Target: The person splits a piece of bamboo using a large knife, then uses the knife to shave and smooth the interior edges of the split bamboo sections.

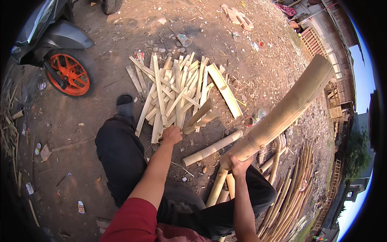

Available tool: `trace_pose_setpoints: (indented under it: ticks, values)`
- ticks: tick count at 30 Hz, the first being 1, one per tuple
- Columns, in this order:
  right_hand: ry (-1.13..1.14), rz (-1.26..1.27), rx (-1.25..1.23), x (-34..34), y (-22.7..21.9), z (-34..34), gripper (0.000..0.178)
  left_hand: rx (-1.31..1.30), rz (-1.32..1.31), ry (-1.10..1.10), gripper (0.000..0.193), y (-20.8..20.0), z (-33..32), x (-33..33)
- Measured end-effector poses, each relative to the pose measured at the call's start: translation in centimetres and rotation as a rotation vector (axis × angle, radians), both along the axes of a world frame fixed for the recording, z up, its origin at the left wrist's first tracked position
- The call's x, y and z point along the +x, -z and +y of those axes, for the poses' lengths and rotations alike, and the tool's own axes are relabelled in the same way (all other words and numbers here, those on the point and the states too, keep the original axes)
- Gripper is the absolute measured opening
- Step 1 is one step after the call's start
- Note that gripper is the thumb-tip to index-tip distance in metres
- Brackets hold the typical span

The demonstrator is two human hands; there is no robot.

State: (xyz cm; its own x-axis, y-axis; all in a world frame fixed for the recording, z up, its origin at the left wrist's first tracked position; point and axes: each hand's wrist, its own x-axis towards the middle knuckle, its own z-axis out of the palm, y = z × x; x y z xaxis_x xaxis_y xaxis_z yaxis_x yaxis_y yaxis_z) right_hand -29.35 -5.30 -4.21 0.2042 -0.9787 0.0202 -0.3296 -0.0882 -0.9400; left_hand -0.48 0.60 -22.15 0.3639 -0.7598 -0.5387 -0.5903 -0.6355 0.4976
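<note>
This is an outdoor yard used as a simple bamboo workplace. The ground [72,133] is bare brown dirt, strewn with chips and litter such as a clear plastic cup [184,40]. A heap of split bamboo strips [159,86], a thick bamboo length [282,113] and a stack of long, thin poles [288,193] show the trade. A motorbike [64,40] stands on the dirt, and buildings [340,44], a leafy tree [356,155] and blue sky [365,84] edge the yard.

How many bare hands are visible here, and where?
2: the left hand is beside the split bamboo pile; the right hand holds the thick bamboo tube near its lower end.
</note>
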Motion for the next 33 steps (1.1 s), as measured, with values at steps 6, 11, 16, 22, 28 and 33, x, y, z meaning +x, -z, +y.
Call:
trace_pose_setpoints:
  ticks: [6,11,16,22,28,33]
  values:
    - [-0.13,0.733,0.542,-3.2,13.3,7.2,0.067,0.038,-0.044,0.004,0.031,2.5,-3.0,0.2]
    - [0.031,0.261,0.56,-5.1,3.8,4.9,0.051,0.055,0.04,-0.157,0.036,1.9,-4.6,-3.6]
    - [0.139,-0.046,0.512,-7.7,-3.4,6.9,0.042,-0.207,0.014,-0.088,0.038,-2.7,-7.5,-1.9]
    - [0.241,-0.12,0.308,-8.0,-5.2,11.2,0.04,-0.299,0.286,-0.198,0.032,-18.6,-11.9,1.1]
    - [0.174,-0.157,0.218,-5.6,-3.5,12.8,0.061,-0.324,0.751,-0.179,0.032,-24.3,-9.4,5.1]
    - [0.139,-0.141,-0.035,-3.9,-4.8,12.7,0.063,-0.204,0.911,-0.389,0.02,-22.2,-7.3,6.5]
